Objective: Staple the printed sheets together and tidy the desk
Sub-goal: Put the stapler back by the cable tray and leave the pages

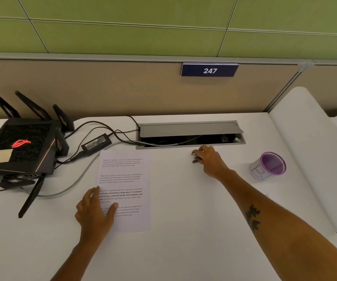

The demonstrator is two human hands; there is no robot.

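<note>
The printed sheets [130, 179] lie in a stack on the white desk [183, 230], left of centre. My left hand [94, 211] rests flat on their lower left edge, thumb and fingers on the paper. A small dark stapler [196, 158] sits on the desk just in front of the cable box. My right hand [211, 159] reaches over it with fingers curled round its right side; most of the stapler is hidden under the hand.
A black router [19, 151] with antennas stands at the left, with a power brick [96, 143] and cables running to the open cable box [189, 134]. A purple mesh pen cup [269, 166] stands at the right. A partition wall closes the back.
</note>
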